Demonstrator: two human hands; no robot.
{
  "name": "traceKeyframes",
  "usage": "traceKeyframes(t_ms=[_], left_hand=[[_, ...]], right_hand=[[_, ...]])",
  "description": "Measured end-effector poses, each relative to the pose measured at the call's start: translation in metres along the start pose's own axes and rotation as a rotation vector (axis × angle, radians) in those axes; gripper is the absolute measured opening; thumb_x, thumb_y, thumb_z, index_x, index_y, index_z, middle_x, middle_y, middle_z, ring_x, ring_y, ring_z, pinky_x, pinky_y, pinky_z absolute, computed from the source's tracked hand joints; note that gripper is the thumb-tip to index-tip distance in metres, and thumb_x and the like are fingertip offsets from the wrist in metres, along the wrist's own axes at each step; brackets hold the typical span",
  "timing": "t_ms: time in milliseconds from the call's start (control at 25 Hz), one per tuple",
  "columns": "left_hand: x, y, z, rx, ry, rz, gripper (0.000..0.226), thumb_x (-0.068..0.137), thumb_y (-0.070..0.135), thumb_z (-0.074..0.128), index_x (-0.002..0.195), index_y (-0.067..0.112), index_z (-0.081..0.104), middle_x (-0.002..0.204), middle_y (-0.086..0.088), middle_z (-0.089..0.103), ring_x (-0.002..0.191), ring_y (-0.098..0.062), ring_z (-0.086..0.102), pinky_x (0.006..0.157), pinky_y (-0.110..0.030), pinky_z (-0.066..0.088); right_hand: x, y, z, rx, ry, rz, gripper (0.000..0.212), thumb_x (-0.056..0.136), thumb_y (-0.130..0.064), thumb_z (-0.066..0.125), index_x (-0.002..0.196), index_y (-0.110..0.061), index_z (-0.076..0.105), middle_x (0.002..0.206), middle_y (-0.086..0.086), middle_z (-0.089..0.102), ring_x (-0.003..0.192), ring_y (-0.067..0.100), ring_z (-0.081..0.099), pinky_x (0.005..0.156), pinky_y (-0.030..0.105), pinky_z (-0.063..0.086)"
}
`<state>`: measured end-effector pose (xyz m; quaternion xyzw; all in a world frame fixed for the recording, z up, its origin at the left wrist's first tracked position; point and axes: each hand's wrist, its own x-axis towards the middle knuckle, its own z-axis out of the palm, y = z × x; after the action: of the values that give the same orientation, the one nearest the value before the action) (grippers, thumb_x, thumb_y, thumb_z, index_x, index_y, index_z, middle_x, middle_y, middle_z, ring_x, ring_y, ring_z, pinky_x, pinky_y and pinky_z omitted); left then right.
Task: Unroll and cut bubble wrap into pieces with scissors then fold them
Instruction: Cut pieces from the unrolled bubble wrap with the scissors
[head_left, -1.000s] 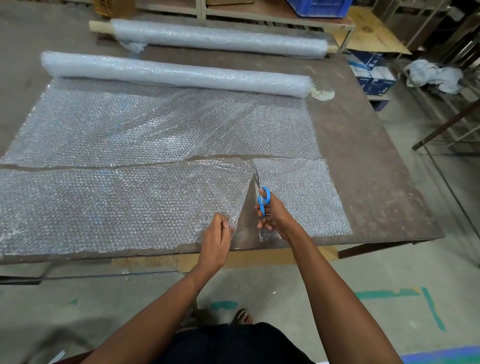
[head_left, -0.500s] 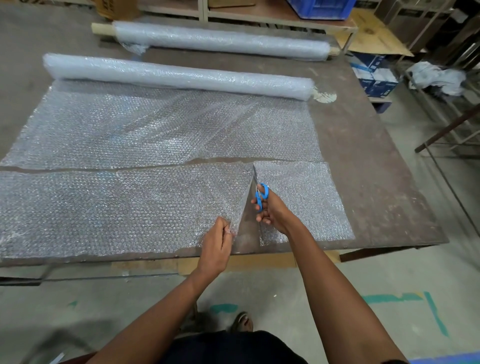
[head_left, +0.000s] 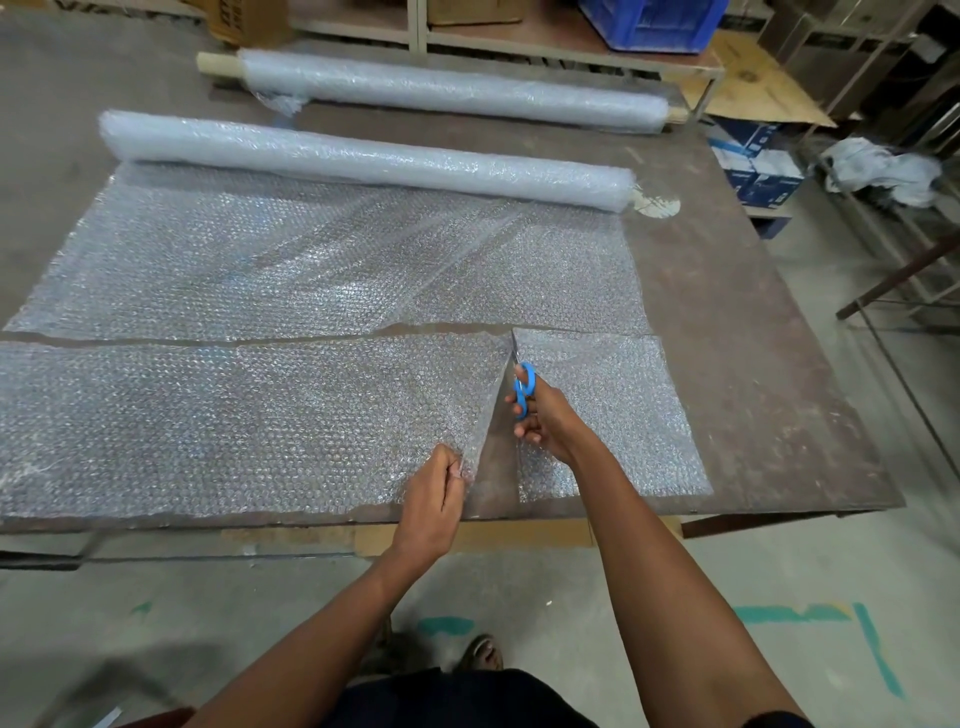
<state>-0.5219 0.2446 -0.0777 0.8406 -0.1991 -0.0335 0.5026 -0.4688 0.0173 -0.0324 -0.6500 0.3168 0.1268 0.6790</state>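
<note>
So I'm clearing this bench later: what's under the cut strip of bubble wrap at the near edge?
Through the clear strip only the brown table top shows. The left hand pinches its cut edge; the right hand works the scissors. Anything small or flat underneath cannot be ruled out.

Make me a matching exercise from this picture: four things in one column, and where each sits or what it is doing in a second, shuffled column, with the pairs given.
Things
1. scissors
2. left hand
3. blue crate
4. far roll

Places or states
A. on the shelf behind the table
B. held in the right hand, blades in the wrap
C. lying across the table's back edge
D. pinching the cut edge of the strip

Pairs: 1-B, 2-D, 3-A, 4-C
</note>
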Motion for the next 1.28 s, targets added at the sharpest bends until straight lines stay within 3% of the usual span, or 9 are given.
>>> traceKeyframes(t_ms=[200, 520, 640, 760, 840, 960, 1080, 1200, 1280], left_hand=[[0.000, 0.001, 0.000, -0.004, 0.004, -0.014, 0.017, 0.108, 0.021, 0.037, 0.092, 0.021, 0.043, 0.072, 0.013, 0.044, 0.064, -0.005, 0.045, 0.058, -0.017, 0.031], [-0.001, -0.001, 0.000, -0.052, -0.004, -0.053, 0.018, 0.108, 0.024, 0.035, 0.091, 0.023, 0.041, 0.073, 0.008, 0.045, 0.063, -0.007, 0.040, 0.058, -0.021, 0.030], [0.001, 0.001, -0.001, -0.055, -0.070, -0.046, 0.018, 0.107, 0.015, 0.050, 0.092, 0.023, 0.043, 0.076, 0.004, 0.050, 0.065, -0.008, 0.043, 0.060, -0.024, 0.033], [0.002, 0.008, -0.002, -0.062, -0.157, -0.013, 0.016, 0.105, 0.021, 0.061, 0.099, 0.025, 0.047, 0.084, 0.004, 0.054, 0.070, -0.012, 0.051, 0.063, -0.027, 0.042], [0.000, 0.013, -0.002, 0.008, -0.193, 0.009, 0.018, 0.104, 0.039, 0.063, 0.112, 0.029, 0.051, 0.095, 0.009, 0.055, 0.081, -0.010, 0.055, 0.070, -0.028, 0.047], [0.002, 0.026, -0.004, 0.201, -0.269, 0.053, 0.050, 0.105, 0.062, 0.051, 0.142, 0.029, 0.046, 0.123, 0.010, 0.047, 0.108, -0.004, 0.054, 0.092, -0.026, 0.050], [0.016, 0.047, -0.008, 0.222, -0.154, 0.121, 0.051, 0.110, 0.057, 0.045, 0.149, 0.024, 0.045, 0.136, 0.005, 0.043, 0.119, -0.008, 0.051, 0.101, -0.028, 0.046], [0.037, 0.055, -0.005, 0.135, -0.019, 0.079, 0.043, 0.114, 0.045, 0.044, 0.149, 0.021, 0.049, 0.141, 0.003, 0.046, 0.130, -0.010, 0.046, 0.111, -0.035, 0.045], [0.051, 0.047, 0.000, 0.256, -0.026, 0.081, 0.047, 0.113, 0.040, 0.044, 0.157, 0.022, 0.042, 0.155, 0.000, 0.043, 0.144, -0.016, 0.040, 0.121, -0.043, 0.039]], right_hand=[[0.004, 0.004, 0.001, -0.097, 0.073, -0.062, 0.047, 0.106, -0.051, 0.061, 0.101, -0.004, 0.067, 0.078, 0.003, 0.061, 0.045, 0.015, 0.053, 0.036, 0.024, 0.030], [-0.011, 0.000, -0.009, -0.136, 0.092, -0.089, 0.048, 0.106, -0.049, 0.062, 0.099, -0.003, 0.071, 0.072, 0.002, 0.068, 0.048, 0.021, 0.060, 0.039, 0.024, 0.036], [-0.020, 0.004, -0.020, -0.394, 0.220, -0.241, 0.043, 0.107, -0.049, 0.058, 0.094, -0.011, 0.073, 0.075, 0.001, 0.073, 0.054, 0.018, 0.064, 0.048, 0.026, 0.047], [-0.022, 0.025, -0.030, -0.717, 0.355, -0.472, 0.034, 0.106, -0.047, 0.058, 0.087, -0.019, 0.064, 0.072, 0.000, 0.065, 0.059, 0.015, 0.055, 0.056, 0.036, 0.043], [-0.021, 0.036, -0.033, -0.788, 0.344, -0.510, 0.030, 0.105, -0.043, 0.061, 0.087, -0.020, 0.062, 0.070, 0.001, 0.061, 0.058, 0.014, 0.047, 0.057, 0.038, 0.039], [-0.026, 0.032, -0.033, -0.758, 0.335, -0.465, 0.031, 0.104, -0.048, 0.061, 0.085, -0.023, 0.063, 0.070, -0.003, 0.064, 0.059, 0.013, 0.053, 0.057, 0.036, 0.040], [-0.027, 0.020, -0.036, -0.708, 0.374, -0.424, 0.042, 0.101, -0.059, 0.056, 0.084, -0.023, 0.067, 0.071, -0.003, 0.072, 0.064, 0.018, 0.067, 0.061, 0.038, 0.050], [-0.028, 0.015, -0.046, -0.884, 0.514, -0.453, 0.043, 0.103, -0.058, 0.056, 0.096, -0.018, 0.070, 0.077, 0.001, 0.072, 0.070, 0.025, 0.068, 0.063, 0.036, 0.046], [-0.030, 0.019, -0.053, -0.993, 0.579, -0.483, 0.042, 0.104, -0.052, 0.058, 0.104, -0.013, 0.072, 0.082, 0.008, 0.073, 0.075, 0.031, 0.068, 0.067, 0.037, 0.045]])
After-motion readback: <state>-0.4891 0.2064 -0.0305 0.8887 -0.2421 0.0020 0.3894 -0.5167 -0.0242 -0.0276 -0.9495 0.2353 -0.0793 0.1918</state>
